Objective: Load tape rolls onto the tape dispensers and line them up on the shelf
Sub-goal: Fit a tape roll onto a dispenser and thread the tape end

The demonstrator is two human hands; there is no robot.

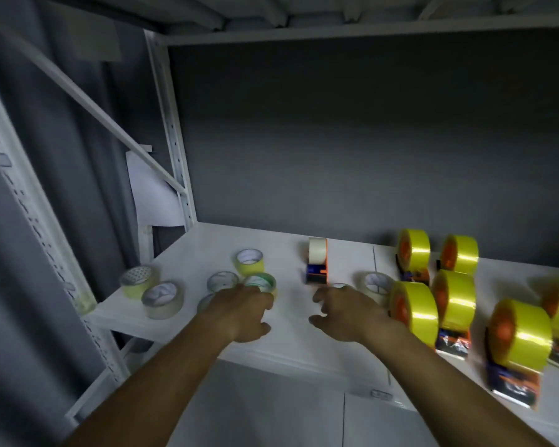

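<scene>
Several loose tape rolls lie flat on the left of the white shelf (188, 250): a yellowish roll (249, 261), a green-rimmed roll (260, 282), and clear rolls (162, 299). My left hand (239, 312) reaches over the green-rimmed roll, fingers curled toward it; a grip is not clear. My right hand (344, 312) hovers above the shelf with fingers loosely spread, empty. An orange dispenser with a white roll (317, 260) stands behind my hands. Several orange dispensers loaded with yellow tape (415, 312) stand at the right.
A clear roll (375, 285) lies just beyond my right hand, beside the loaded dispensers. A white shelf upright (175, 137) and a diagonal brace (104, 121) stand on the left. The grey back wall closes the shelf behind. A lower shelf (271, 411) shows beneath my arms.
</scene>
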